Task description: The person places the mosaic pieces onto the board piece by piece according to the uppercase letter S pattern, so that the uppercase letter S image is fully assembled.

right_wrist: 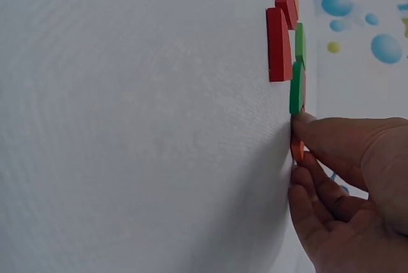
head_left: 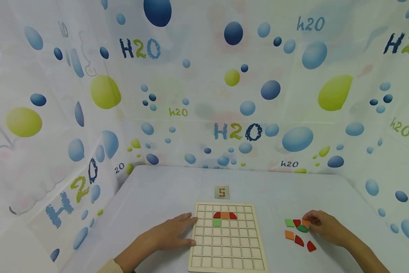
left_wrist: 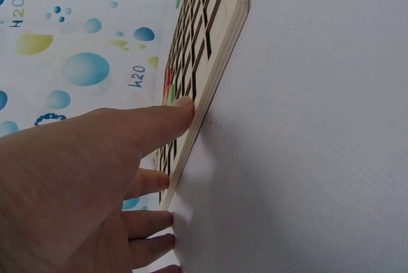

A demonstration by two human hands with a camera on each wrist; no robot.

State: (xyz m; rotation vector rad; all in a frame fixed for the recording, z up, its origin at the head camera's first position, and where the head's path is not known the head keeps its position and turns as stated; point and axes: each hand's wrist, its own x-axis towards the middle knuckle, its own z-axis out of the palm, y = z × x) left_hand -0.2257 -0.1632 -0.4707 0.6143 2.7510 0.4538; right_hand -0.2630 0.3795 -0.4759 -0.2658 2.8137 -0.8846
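A wooden grid board (head_left: 235, 242) lies at the middle front of the table. On its upper cells sit an orange square (head_left: 225, 215) between two rounded red pieces, and a light green square (head_left: 217, 222) below. My left hand (head_left: 168, 233) rests at the board's left edge, fingers extended, its thumb (left_wrist: 169, 120) touching the rim. To the right, my right hand (head_left: 327, 227) pinches an orange piece (right_wrist: 297, 148) between thumb and fingers, low over the table. Right beside it lie a dark green piece (head_left: 302, 228) and a red piece (head_left: 296, 223). The fingers partly hide the orange piece.
More loose pieces lie left of my right hand: a light green square (head_left: 289, 223), an orange square (head_left: 289, 235) and two red pieces, one a quarter-round (head_left: 311, 246). A small pattern card (head_left: 222, 192) lies behind the board. A printed curtain (head_left: 204, 87) hangs behind the table.
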